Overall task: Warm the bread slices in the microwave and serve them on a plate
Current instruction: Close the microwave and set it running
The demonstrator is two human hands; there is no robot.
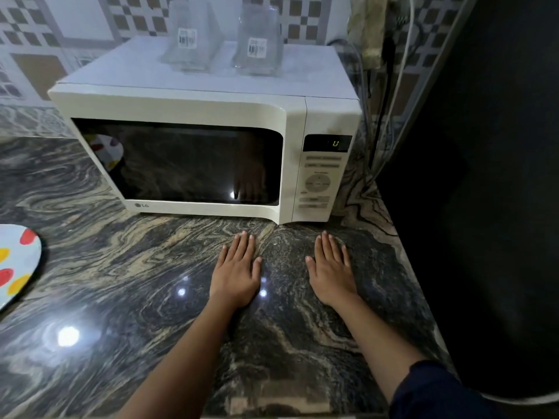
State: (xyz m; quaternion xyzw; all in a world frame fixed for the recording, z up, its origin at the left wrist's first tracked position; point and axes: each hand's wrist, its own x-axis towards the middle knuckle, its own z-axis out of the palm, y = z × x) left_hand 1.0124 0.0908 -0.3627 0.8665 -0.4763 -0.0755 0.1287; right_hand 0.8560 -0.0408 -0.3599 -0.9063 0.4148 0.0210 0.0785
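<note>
A white microwave (290,122) stands at the back of the dark marbled counter (121,282) with its door closed. Its display (328,143) is lit. My left hand (237,272) lies flat on the counter in front of the door, fingers straight. My right hand (331,269) lies flat beside it, below the control panel (317,182). Both hands hold nothing. A pale plate with red and yellow spots (16,261) sits at the left edge, partly cut off; no bread shows on its visible part. No bread slices are visible, and the dark door glass hides the microwave's inside.
Two clear glass jars (193,37) (260,43) stand on top of the microwave. Cables (393,95) hang down the wall to its right. A large black appliance (490,176) borders the counter on the right. Tiled wall behind.
</note>
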